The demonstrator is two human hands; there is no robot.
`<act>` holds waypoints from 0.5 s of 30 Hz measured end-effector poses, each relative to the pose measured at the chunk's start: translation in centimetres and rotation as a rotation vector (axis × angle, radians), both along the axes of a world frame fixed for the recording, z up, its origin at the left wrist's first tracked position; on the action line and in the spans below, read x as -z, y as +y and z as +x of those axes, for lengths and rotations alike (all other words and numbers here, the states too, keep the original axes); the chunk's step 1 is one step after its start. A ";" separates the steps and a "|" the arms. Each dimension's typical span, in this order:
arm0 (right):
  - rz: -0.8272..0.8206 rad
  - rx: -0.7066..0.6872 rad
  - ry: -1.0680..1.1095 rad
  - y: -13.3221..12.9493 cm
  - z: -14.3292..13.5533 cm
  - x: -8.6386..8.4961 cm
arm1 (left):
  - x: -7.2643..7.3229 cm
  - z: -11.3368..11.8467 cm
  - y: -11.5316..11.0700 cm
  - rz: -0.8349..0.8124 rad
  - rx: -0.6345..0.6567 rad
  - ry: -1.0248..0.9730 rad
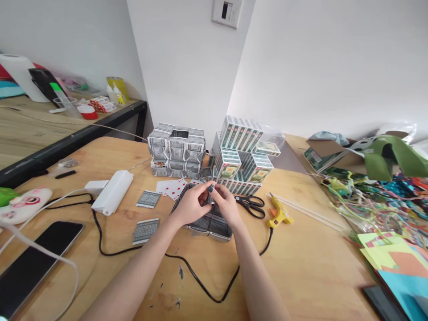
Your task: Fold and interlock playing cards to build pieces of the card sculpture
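Spreading across the whole view was a wooden table (301,267), with a second wooden bench behind it at the left. At the far edge stood a hollow block built of folded playing cards (176,150), and just to its right a heap of boxed card packs (241,154). Near the left edge lay a dark phone (36,261), and beyond it a white adapter (113,191) on a black cable. Coloured paper scraps (394,214) crowded the right side. Both hands met at the middle over a smaller card assembly (209,223) resting on the table. The left hand (191,206) and right hand (226,204) touched, fingers pinched together on the assembly's top edge. Just right lay black scissors (251,205) and a yellow glue gun (278,214). Loose cards (174,188) lay behind the hands.
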State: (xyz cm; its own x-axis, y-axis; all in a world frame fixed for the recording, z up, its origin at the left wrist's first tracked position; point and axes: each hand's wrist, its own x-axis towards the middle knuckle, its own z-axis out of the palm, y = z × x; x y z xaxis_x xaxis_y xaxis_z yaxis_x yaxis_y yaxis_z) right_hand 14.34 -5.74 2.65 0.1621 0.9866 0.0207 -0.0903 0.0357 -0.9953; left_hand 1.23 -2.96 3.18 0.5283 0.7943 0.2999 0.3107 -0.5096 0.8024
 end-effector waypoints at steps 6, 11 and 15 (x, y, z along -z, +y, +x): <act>0.013 -0.046 0.056 0.0 0.1 0.2 | 0.2 0.0 0.1 -0.030 0.030 -0.027; 0.037 -0.060 0.080 -0.1 0.3 0.3 | 0.1 0.0 0.1 -0.080 0.064 -0.046; 0.074 -0.074 0.150 -0.3 0.6 0.1 | -0.2 0.0 -0.3 -0.120 0.124 -0.080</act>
State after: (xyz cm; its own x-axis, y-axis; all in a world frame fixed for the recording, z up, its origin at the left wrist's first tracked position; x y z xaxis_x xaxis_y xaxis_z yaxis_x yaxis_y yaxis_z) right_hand 14.94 -6.01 2.58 0.0957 0.9926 0.0745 -0.2424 0.0958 -0.9654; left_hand 1.24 -3.28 3.42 0.6026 0.7573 0.2517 0.1840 -0.4387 0.8796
